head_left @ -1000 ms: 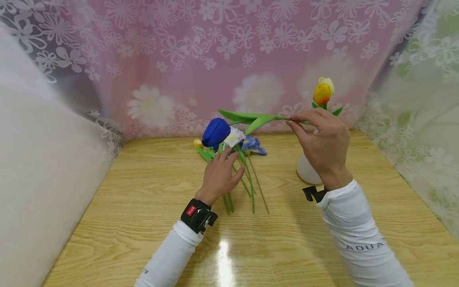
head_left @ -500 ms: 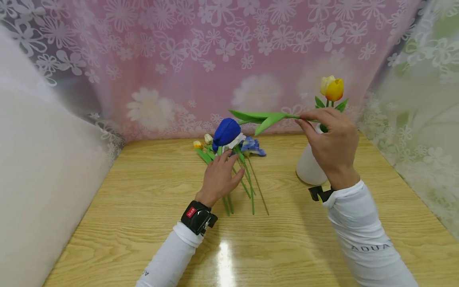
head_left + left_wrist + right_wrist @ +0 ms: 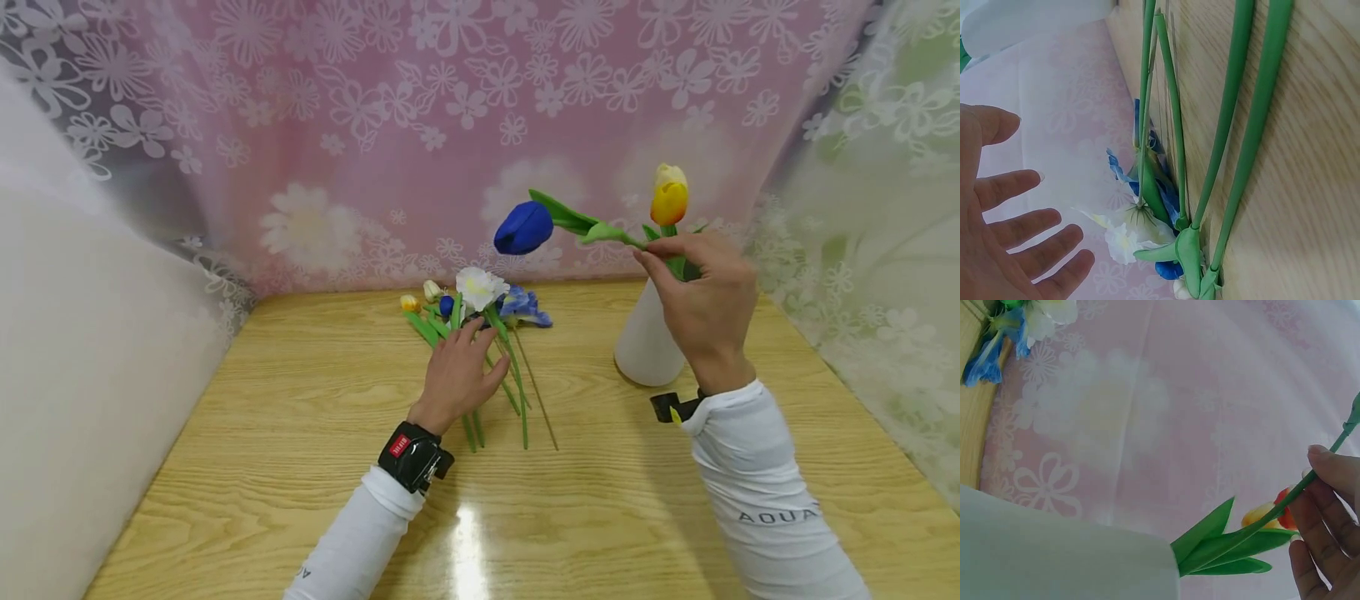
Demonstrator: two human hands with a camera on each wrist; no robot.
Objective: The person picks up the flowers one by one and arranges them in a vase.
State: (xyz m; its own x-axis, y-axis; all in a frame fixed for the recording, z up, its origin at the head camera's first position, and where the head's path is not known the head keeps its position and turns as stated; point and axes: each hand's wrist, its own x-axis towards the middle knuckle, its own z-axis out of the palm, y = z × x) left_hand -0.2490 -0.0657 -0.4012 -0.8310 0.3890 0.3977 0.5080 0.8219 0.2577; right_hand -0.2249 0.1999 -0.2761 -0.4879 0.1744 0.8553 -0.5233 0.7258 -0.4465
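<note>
My right hand (image 3: 705, 304) pinches the green stem of a blue tulip (image 3: 523, 228) between thumb and fingers. The bloom points left, held up in the air with its leaves. Just behind that hand stands a white vase (image 3: 647, 346) holding yellow-orange and cream tulips (image 3: 668, 202). In the right wrist view, the pinched stem (image 3: 1335, 445) slants down across the leaves toward the vase's mouth. My left hand (image 3: 459, 375) hovers with loosely spread fingers over flowers lying on the table. Its fingers (image 3: 1035, 228) hold nothing in the left wrist view.
On the wooden table (image 3: 315, 500) lie a white flower (image 3: 480, 287), a blue-violet flower (image 3: 525, 306), small tulips (image 3: 409, 303) and several long stems (image 3: 522, 417). A pink floral curtain (image 3: 375, 183) hangs behind, and pale cloth (image 3: 90, 350) borders the left side.
My right hand has moved right, and the blue tulip's bloom has swung up and right, away from the lying flowers. My left hand has stayed almost still.
</note>
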